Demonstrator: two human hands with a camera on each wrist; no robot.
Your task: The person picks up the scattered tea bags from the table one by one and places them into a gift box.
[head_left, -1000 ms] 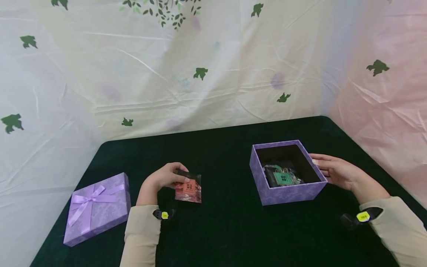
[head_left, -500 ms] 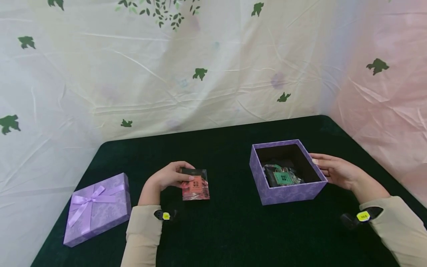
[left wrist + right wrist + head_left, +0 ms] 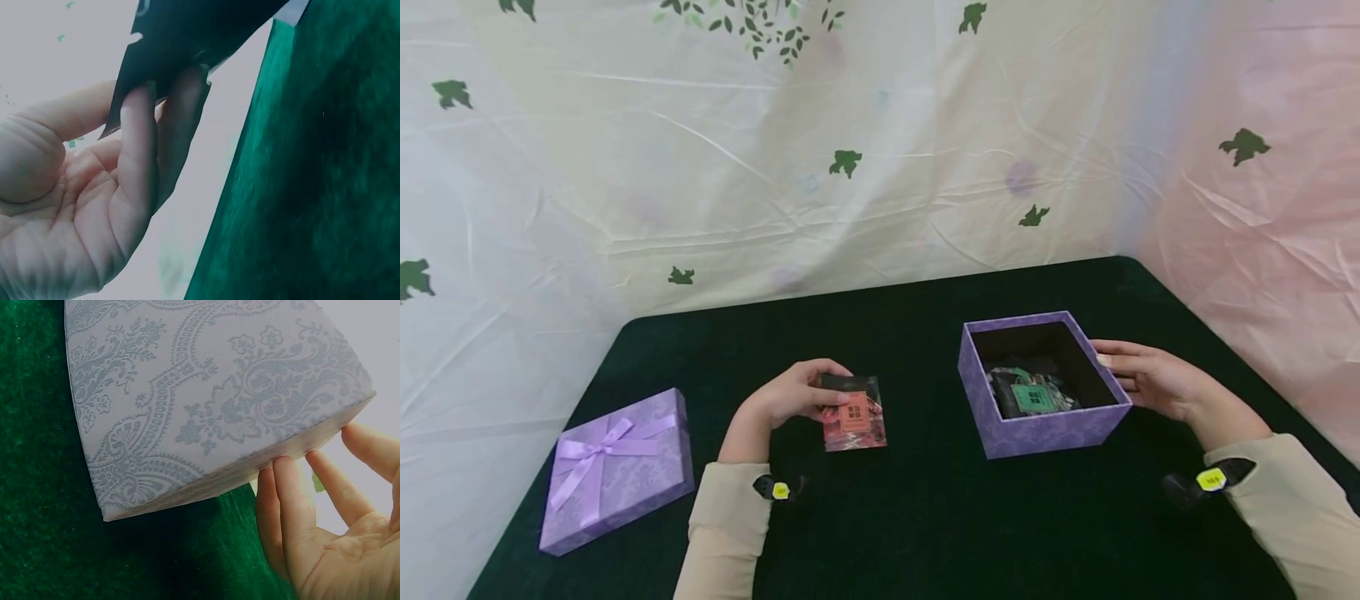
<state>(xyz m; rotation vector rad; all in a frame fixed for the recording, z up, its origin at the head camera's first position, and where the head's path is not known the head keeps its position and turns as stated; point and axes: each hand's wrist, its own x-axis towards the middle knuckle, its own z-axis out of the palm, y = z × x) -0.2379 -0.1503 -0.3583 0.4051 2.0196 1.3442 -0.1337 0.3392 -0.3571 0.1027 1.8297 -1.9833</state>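
Observation:
My left hand [image 3: 793,395] pinches a flat sachet [image 3: 855,422] with a red label and a black top, thumb in front and fingers behind. In the left wrist view the sachet's dark back [image 3: 187,37] rests against the fingertips. To the right stands a lidless purple box [image 3: 1048,433] with a dark inside. A sachet with a green label [image 3: 1034,398] lies in it, on other dark pieces that are hard to make out. My right hand [image 3: 1157,379] touches the box's right side with its fingertips. The right wrist view has the box's patterned wall [image 3: 206,394] beside the extended fingers.
A purple lid [image 3: 617,467] with a ribbon bow lies at the left of the dark green tabletop [image 3: 895,533]. Pale cloth [image 3: 737,192] with green leaf and bird shapes hangs behind and beside the table.
The left hand has moved to the right with the red-labelled sachet, closer to the box. My right hand and the box have stayed in place; the view has shifted slightly.

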